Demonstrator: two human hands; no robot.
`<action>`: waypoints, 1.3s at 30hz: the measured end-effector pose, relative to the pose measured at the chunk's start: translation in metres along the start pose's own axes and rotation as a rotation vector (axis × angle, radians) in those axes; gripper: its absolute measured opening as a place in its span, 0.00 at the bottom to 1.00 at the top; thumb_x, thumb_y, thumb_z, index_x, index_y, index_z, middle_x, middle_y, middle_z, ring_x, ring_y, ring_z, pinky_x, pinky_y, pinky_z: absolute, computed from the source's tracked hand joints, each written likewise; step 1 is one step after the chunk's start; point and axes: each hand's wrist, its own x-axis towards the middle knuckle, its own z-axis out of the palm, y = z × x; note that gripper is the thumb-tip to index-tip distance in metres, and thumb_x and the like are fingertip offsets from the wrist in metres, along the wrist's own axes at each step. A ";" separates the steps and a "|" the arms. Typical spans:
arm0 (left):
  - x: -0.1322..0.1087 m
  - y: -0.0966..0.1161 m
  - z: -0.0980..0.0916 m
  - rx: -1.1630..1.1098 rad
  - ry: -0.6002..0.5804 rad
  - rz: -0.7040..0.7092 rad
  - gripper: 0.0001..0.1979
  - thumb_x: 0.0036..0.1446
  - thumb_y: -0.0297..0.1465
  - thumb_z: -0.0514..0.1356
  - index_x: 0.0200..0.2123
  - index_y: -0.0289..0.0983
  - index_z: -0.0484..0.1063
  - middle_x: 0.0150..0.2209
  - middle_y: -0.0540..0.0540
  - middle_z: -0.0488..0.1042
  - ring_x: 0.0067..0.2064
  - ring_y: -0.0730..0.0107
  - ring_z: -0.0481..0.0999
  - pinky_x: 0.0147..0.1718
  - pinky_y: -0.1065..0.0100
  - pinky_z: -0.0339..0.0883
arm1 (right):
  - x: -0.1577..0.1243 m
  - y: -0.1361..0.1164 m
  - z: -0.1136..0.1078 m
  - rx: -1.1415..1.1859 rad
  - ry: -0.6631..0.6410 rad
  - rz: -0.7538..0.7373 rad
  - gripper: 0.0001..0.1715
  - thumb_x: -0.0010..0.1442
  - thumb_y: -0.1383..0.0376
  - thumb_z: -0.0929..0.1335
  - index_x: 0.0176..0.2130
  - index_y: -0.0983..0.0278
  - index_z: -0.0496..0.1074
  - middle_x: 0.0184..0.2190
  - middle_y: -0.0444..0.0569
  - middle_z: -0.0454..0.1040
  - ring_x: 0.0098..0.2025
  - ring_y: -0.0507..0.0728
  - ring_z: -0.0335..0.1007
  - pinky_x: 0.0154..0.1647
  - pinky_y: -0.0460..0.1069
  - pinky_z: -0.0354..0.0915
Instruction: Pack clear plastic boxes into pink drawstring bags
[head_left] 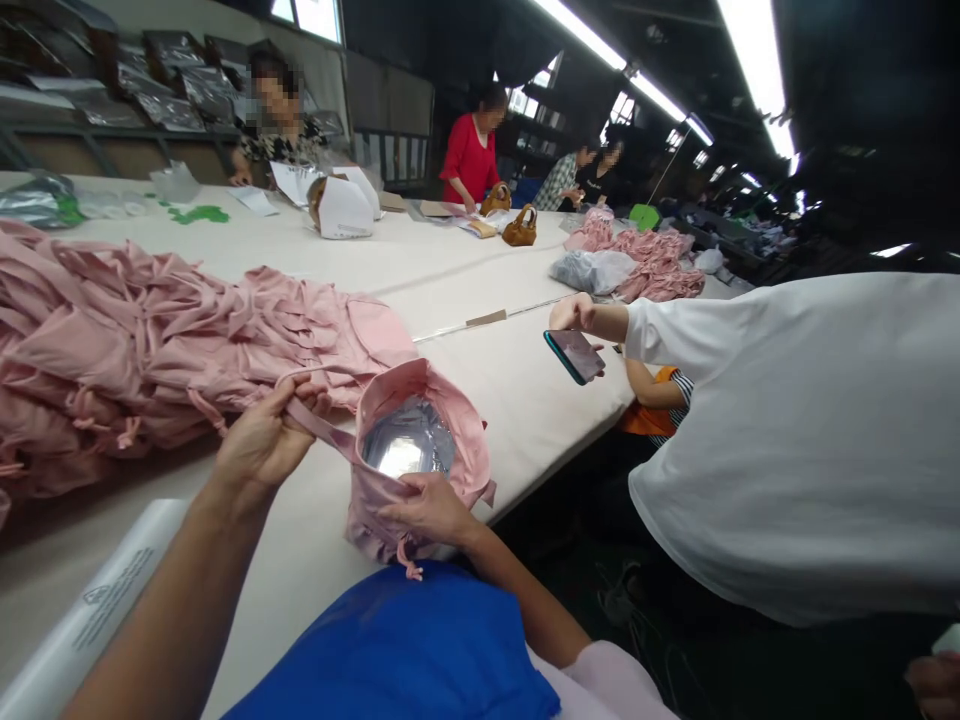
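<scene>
A pink fabric drawstring bag (469, 440) stands at the table's front edge, its mouth open towards me. Inside shows a shiny silver lining or film (412, 440); I cannot tell which. My left hand (262, 435) is closed round the bag's pink strap (324, 428) and draws it out to the left. On the near side of the bag, my right hand (433, 512) grips the fabric just below the rim. A knotted pink cord (409, 562) hangs from the front, under the right hand.
A large heap of pink bags (187, 350) covers the table's left side. A clear plastic roll (97, 610) lies front left. At right, a person in a white shirt (795, 430) holds a phone (576, 356). Farther back are brown handbags (520, 228), more pink bags (660, 265) and several people.
</scene>
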 end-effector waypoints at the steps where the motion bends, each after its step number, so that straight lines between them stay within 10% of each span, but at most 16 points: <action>1: 0.003 0.001 -0.004 0.025 0.020 0.008 0.09 0.67 0.27 0.50 0.36 0.33 0.67 0.33 0.49 0.68 0.36 0.77 0.70 0.45 0.71 0.69 | -0.003 -0.002 0.002 0.006 0.064 -0.068 0.12 0.56 0.61 0.73 0.28 0.66 0.73 0.23 0.40 0.64 0.27 0.49 0.61 0.29 0.43 0.57; 4: -0.005 -0.009 -0.015 0.165 0.057 0.056 0.10 0.57 0.32 0.65 0.39 0.32 0.71 0.37 0.48 0.72 0.41 0.71 0.71 0.52 0.64 0.65 | -0.014 -0.012 0.010 -0.179 0.177 -0.332 0.13 0.62 0.70 0.65 0.44 0.62 0.77 0.37 0.47 0.72 0.37 0.51 0.69 0.40 0.44 0.65; 10: -0.037 -0.064 -0.028 0.874 0.078 0.139 0.52 0.37 0.48 0.73 0.63 0.33 0.59 0.52 0.35 0.71 0.49 0.51 0.74 0.46 0.56 0.70 | -0.026 -0.026 0.030 -0.610 0.019 -0.507 0.28 0.62 0.72 0.61 0.60 0.59 0.68 0.41 0.49 0.71 0.39 0.53 0.69 0.36 0.45 0.66; 13: -0.034 -0.078 -0.034 1.009 0.046 0.105 0.35 0.44 0.44 0.67 0.54 0.31 0.71 0.41 0.38 0.78 0.42 0.52 0.77 0.41 0.58 0.70 | -0.018 -0.033 0.026 -0.479 -0.069 -0.523 0.19 0.61 0.69 0.65 0.50 0.62 0.75 0.38 0.47 0.73 0.38 0.53 0.70 0.36 0.45 0.65; 16: -0.028 -0.082 -0.038 0.790 0.007 0.028 0.23 0.44 0.43 0.67 0.39 0.32 0.79 0.34 0.42 0.80 0.39 0.55 0.77 0.39 0.63 0.69 | 0.005 -0.034 0.012 -0.188 -0.045 -0.474 0.11 0.63 0.63 0.68 0.42 0.65 0.78 0.34 0.45 0.76 0.35 0.50 0.70 0.38 0.44 0.66; 21: -0.022 -0.089 -0.040 0.320 -0.104 -0.144 0.32 0.32 0.41 0.75 0.41 0.28 0.78 0.37 0.39 0.81 0.41 0.59 0.78 0.46 0.64 0.70 | 0.056 -0.021 0.000 -0.237 0.270 -0.343 0.12 0.63 0.67 0.68 0.47 0.63 0.78 0.40 0.46 0.76 0.38 0.50 0.71 0.44 0.44 0.67; 31: -0.025 -0.087 -0.040 0.198 -0.075 -0.199 0.28 0.34 0.38 0.77 0.39 0.28 0.79 0.36 0.39 0.81 0.39 0.64 0.79 0.43 0.69 0.71 | 0.080 0.007 0.015 -0.699 0.209 -0.630 0.21 0.72 0.66 0.57 0.54 0.69 0.73 0.43 0.58 0.77 0.44 0.57 0.72 0.50 0.51 0.66; 39: -0.023 -0.090 -0.041 0.256 -0.112 -0.183 0.30 0.35 0.42 0.76 0.40 0.28 0.79 0.38 0.38 0.81 0.43 0.57 0.79 0.46 0.63 0.71 | 0.093 0.009 0.018 -0.384 0.281 -0.527 0.15 0.68 0.65 0.62 0.42 0.67 0.77 0.40 0.55 0.79 0.43 0.56 0.75 0.49 0.50 0.69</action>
